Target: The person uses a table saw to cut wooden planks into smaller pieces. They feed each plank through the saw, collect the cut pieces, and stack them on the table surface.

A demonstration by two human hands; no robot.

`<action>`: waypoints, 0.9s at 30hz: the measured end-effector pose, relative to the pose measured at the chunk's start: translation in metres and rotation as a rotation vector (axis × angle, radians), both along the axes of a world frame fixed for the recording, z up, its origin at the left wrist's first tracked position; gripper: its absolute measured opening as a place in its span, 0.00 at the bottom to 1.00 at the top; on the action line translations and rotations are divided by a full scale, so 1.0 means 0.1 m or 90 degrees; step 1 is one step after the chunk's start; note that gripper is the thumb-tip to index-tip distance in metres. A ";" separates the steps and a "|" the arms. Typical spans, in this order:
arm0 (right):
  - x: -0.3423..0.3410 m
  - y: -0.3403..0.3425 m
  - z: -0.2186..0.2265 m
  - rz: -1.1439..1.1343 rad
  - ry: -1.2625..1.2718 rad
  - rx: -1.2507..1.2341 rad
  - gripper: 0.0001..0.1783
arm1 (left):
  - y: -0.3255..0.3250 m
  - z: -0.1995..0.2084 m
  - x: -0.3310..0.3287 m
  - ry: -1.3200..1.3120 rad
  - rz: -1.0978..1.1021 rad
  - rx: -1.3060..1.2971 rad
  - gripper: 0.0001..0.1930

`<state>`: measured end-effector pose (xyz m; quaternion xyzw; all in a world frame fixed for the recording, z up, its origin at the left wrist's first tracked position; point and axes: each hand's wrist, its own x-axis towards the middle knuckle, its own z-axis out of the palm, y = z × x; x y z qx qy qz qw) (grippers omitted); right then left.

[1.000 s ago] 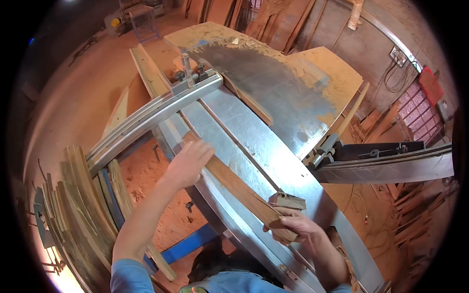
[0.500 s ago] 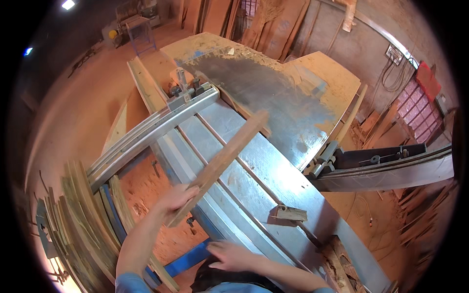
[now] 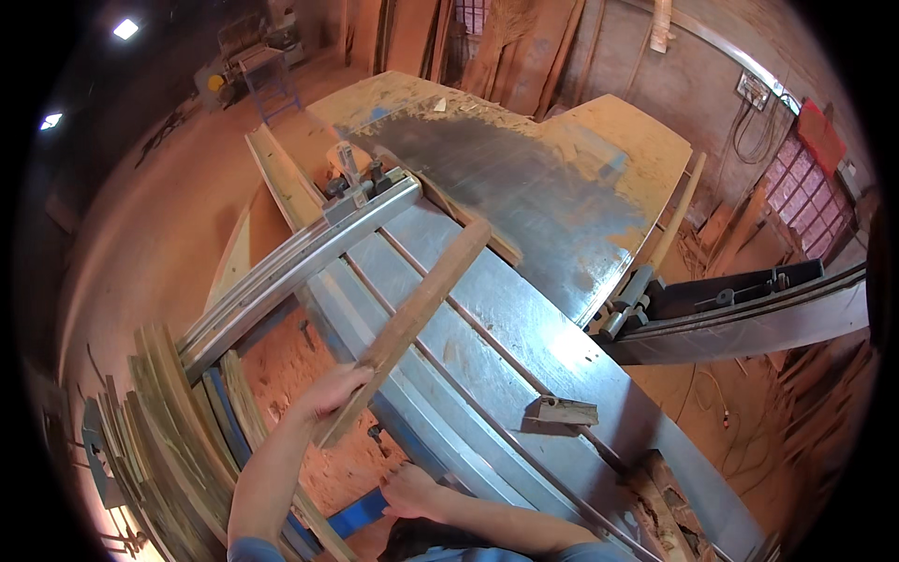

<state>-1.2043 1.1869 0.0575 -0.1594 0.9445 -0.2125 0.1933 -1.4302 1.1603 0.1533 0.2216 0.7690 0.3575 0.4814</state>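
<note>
My left hand (image 3: 341, 390) is closed round the near end of a long wooden board (image 3: 421, 314). The board lies slantwise across the metal sliding table (image 3: 524, 337) of a saw. Its far end lies near a thin wood strip (image 3: 504, 247) beside the fixed tabletop. Below the board's near end, my right hand (image 3: 410, 492) hangs low by the table's near edge, close to a blue frame bar (image 3: 358, 513). Its fingers are curled, and nothing shows in them.
A metal fence (image 3: 300, 267) crosses the table's left side. A small wood block (image 3: 567, 411) and a rough timber piece (image 3: 667, 510) lie on the right. Stacked strips (image 3: 169, 431) stand at left. Sawdust covers the far tabletop (image 3: 623, 122). A curved rail (image 3: 749, 328) juts out right.
My left hand has drawn the board slightly back toward me and to the left. My right hand has shifted left, and its fingers are more curled.
</note>
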 end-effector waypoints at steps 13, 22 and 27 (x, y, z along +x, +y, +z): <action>0.01 -0.03 0.12 0.032 -0.064 -0.034 0.38 | 0.27 -0.55 -0.14 0.780 -0.070 0.007 0.29; 0.00 -0.08 0.06 -0.011 0.005 -0.074 0.32 | 0.36 -0.45 -0.49 0.568 -0.088 -0.055 0.29; -0.15 -0.06 0.17 0.033 -0.141 -0.095 0.33 | 0.41 -0.28 -0.69 0.415 -0.114 -0.090 0.28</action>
